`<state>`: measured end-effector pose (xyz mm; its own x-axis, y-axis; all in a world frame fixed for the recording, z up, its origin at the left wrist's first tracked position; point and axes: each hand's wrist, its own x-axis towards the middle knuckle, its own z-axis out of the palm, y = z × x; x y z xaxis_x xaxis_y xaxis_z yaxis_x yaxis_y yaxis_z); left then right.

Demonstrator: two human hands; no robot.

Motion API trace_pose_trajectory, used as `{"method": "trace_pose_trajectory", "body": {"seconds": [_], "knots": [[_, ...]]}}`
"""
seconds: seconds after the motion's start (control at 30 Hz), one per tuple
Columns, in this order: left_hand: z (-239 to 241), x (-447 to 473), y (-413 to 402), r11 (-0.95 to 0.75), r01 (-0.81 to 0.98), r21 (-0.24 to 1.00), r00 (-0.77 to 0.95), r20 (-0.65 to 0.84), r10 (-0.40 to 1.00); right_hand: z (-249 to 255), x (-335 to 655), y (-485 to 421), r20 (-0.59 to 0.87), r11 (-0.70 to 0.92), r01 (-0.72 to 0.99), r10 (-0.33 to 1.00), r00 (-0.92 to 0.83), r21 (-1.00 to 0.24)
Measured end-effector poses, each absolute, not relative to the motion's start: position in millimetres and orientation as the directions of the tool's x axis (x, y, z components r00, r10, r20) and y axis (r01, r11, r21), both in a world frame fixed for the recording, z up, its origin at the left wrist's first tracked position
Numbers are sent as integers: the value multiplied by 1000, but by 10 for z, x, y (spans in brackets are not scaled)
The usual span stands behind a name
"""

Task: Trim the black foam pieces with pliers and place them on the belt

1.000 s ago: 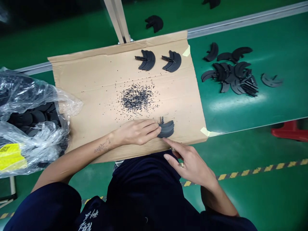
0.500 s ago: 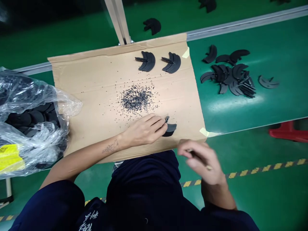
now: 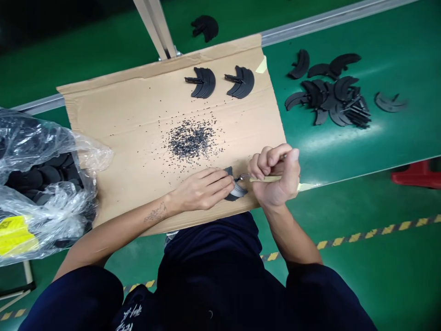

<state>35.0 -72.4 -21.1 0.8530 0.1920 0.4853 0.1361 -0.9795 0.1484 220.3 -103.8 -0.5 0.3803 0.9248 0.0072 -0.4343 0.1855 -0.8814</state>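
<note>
My left hand point(image 3: 203, 188) is closed on a stack of black crescent-shaped parts point(image 3: 234, 192), pressing it onto the cardboard sheet point(image 3: 120, 119) near its front edge. My right hand point(image 3: 275, 177) is curled round a thin pale-handled tool point(image 3: 267, 179) whose tip touches the stack's small stem. A heap of tiny black shavings point(image 3: 191, 140) lies just behind my hands. Two finished-looking stacks of crescents point(image 3: 203, 82) point(image 3: 243, 82) rest at the cardboard's far edge.
A loose pile of black crescent parts point(image 3: 330, 101) lies on the green belt to the right. A clear plastic bag of black discs point(image 3: 41, 179) sits at the left. A metal rail point(image 3: 327, 20) runs along the back, with more black parts point(image 3: 206, 27) beyond it.
My right hand has come up from my lap with the tool and reached the stack. My left hand turned the stack and kept hold of it.
</note>
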Motion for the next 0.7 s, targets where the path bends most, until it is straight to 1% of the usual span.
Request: {"method": "trace_pose_trajectory", "body": {"seconds": [0.1, 0.37, 0.53, 0.7], "knots": [[-221, 351, -728, -980, 147, 137, 846, 496, 196, -5, 2204, -1032, 9, 167, -431, 939, 345, -887], [-256, 336, -757, -971, 149, 185, 859, 462, 220, -27, 2223, -1038, -9, 124, -433, 956, 293, -893], [-215, 355, -748, -982, 151, 113, 858, 479, 187, -36, 2211, -1052, 14, 134, -412, 959, 283, -901], [-189, 373, -742, -983, 170, 72, 859, 478, 184, -30, 2203, -1046, 83, 175, -412, 969, 231, -894]]}}
